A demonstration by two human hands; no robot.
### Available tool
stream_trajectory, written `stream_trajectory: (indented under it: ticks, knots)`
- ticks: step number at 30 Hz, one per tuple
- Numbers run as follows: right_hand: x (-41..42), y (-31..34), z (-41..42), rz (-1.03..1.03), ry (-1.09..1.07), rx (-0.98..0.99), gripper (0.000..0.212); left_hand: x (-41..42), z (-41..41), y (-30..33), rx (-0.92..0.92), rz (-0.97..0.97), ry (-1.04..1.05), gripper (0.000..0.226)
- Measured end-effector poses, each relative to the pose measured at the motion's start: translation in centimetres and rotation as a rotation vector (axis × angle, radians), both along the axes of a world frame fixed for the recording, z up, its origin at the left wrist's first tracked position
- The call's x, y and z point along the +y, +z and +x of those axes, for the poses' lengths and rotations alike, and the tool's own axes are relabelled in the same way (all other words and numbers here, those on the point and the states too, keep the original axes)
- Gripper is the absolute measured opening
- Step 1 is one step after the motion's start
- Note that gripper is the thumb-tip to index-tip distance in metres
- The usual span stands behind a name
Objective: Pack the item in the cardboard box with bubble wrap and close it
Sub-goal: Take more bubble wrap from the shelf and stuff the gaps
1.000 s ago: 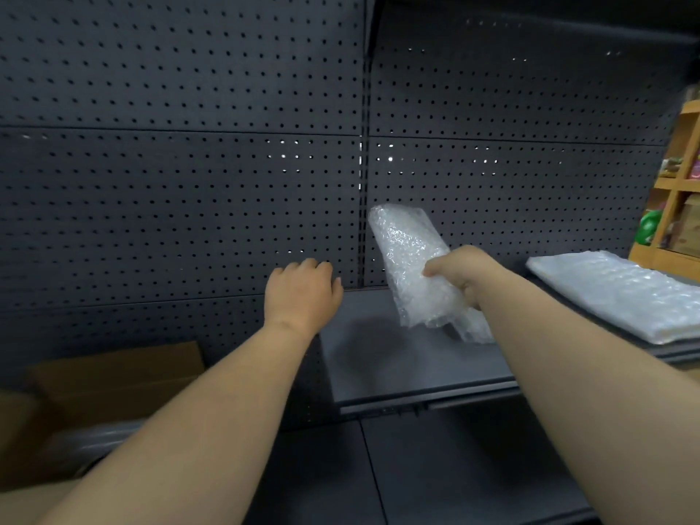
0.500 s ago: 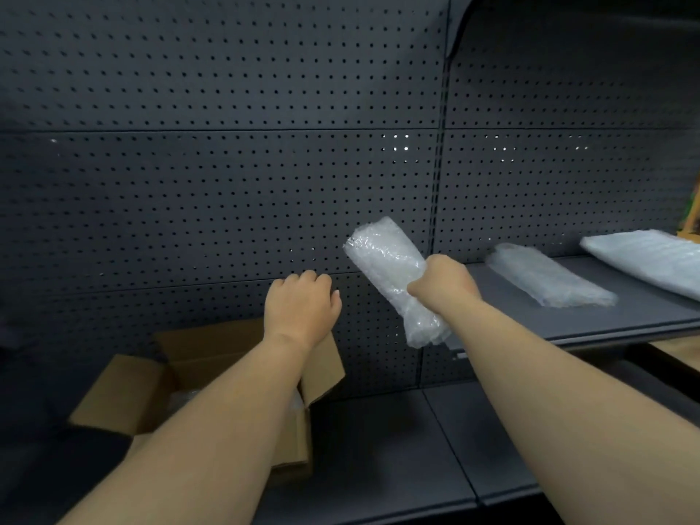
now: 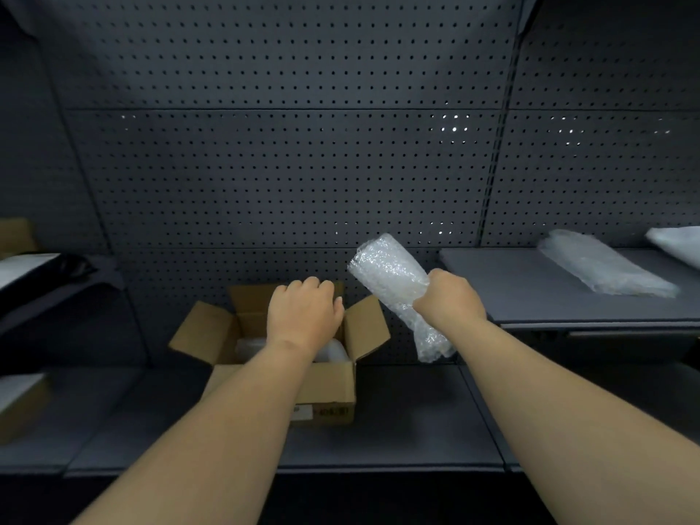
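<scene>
An open cardboard box (image 3: pixel 325 388) stands on the lower dark shelf, flaps spread outward, with something white and wrapped inside (image 3: pixel 250 346), partly hidden by my arm. My left hand (image 3: pixel 303 312) hovers over the box opening, fingers loosely curled, holding nothing. My right hand (image 3: pixel 450 297) grips a bundle of bubble wrap (image 3: pixel 390 274) around its middle, held tilted in the air to the right of the box, its loose end hanging down.
A raised shelf at right (image 3: pixel 530 297) carries a folded bubble-wrap sheet (image 3: pixel 602 263) and another white sheet (image 3: pixel 678 244) at the edge. A pegboard wall (image 3: pixel 303 176) stands behind. More cardboard (image 3: pixel 19 407) and a black item (image 3: pixel 68 267) lie at left.
The view has swung left and down, bringing the whole open box under my left hand. My right hand carried the bubble wrap leftward from the raised shelf toward the box.
</scene>
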State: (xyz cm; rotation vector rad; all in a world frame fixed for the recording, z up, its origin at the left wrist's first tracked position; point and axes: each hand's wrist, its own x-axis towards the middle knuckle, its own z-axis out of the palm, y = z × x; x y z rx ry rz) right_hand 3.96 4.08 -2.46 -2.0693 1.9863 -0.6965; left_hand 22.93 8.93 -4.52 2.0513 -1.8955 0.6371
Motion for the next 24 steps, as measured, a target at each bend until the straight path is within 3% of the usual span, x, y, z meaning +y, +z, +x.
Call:
stream_trajectory:
  ticks: [12,24]
  knots:
    - [2.4,-2.7,8.9,0.039,0.046,0.07,0.02,4.0,9.3,-1.6,0.034,0.017,0.084,0.034]
    - [4.6,-4.1,21.4,0.124,0.025,0.151,0.025,4.9,21.4,-1.7,-0.035,0.026,-0.07,0.034]
